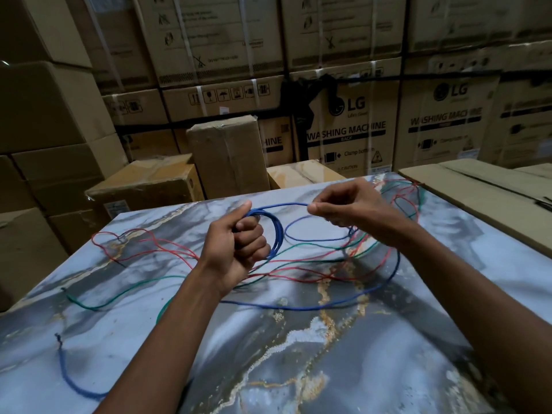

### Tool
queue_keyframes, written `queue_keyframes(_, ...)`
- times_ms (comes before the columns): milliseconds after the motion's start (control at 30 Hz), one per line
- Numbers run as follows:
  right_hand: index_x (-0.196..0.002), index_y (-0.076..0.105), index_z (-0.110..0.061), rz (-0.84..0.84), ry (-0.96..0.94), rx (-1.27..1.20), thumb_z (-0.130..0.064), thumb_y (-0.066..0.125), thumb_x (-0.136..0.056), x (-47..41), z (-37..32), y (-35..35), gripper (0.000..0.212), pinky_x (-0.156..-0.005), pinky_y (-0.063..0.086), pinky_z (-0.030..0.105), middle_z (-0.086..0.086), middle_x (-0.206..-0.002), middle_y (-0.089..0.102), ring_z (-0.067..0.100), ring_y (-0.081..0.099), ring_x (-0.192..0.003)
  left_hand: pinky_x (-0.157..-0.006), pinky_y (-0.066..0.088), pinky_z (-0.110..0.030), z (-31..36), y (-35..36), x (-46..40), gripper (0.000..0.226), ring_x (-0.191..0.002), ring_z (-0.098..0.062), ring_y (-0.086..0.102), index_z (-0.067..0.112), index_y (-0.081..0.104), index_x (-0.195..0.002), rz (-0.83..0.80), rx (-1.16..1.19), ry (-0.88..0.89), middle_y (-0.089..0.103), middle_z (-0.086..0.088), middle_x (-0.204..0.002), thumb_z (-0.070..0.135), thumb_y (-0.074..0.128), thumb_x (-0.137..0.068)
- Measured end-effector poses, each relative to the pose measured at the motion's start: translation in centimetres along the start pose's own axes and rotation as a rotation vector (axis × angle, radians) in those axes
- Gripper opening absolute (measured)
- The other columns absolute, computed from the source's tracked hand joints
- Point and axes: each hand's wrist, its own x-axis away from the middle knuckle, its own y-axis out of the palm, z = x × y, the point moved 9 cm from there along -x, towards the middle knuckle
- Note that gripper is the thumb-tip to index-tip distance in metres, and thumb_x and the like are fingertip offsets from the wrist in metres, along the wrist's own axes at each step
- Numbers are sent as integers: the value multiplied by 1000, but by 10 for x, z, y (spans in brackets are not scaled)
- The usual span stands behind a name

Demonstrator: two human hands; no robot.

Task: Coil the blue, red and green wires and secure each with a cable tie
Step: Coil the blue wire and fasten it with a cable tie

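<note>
- The left hand (239, 243) is closed in a fist round a small blue coil (273, 234) of a few turns, held above the middle of the marbled surface (298, 354).
- The right hand (346, 209), to the right of the coil, pinches the blue wire (328, 306) between thumb and fingertip; a short span runs from the pinch to the top of the coil.
- Most of the blue wire is unwound: a loop hangs below the right hand, a long sweep lies on the surface nearer the person than the coil, and a loose end rests well to the left of the coil, near the surface's near left edge.
- The red wire (167, 246) sprawls loose on the surface left and right of the coil; not coiled.
- The green wire (119, 294) trails loose under and beside the coil, also not coiled.
- No cable tie shows anywhere in view.
- My judgement: the task is early. The first coil is partly wound; left are finishing it, tying it, then coiling and tying red and green.
- Where the three wires cross to the right of the coil, snagging seems likely.
</note>
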Motion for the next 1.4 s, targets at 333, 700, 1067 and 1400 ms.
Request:
queue_keyframes(333, -108, 81, -22, 73, -119, 454, -16, 79, -89, -4, 5, -23, 21, -63, 58, 28, -19, -87, 77, 7, 71, -72, -38, 21, -23, 28, -38, -6, 49, -34, -9, 17, 20, 37, -58, 171, 346, 190, 21, 7, -44, 29, 34, -107)
queue_keyframes(700, -110, 80, -19, 173, -263, 520, -5, 76, -89, -1, -10, -13, 25, -65, 56, 19, -8, -88, 77, 4, 70, -70, -37, 22, -23, 39, -60, -3, 47, -35, -9, 16, 20, 37, -62, 329, 341, 278, 21, 7, -44, 31, 33, -108)
queue_keyframes(1067, -104, 79, -15, -90, -504, 935, -7, 70, -91, 14, -36, 84, 18, -58, 49, 32, 5, -91, 66, 24, 63, -77, -50, 35, -23, 32, -33, -15, 41, -43, -8, 26, 16, 44, -77, 120, 70, 303, 28, 6, -54, 41, 31, -107)
queue_keyframes(1400, -102, 81, -15, 11, -631, 756, -14, 76, -91, 22, -57, 88, 13, -56, 49, 33, 6, -91, 64, 21, 61, -70, -63, 55, -26, 18, -24, -17, 37, -67, -18, 56, 11, 47, -81, 170, -110, 328, 55, -9, -70, 34, 33, -107)
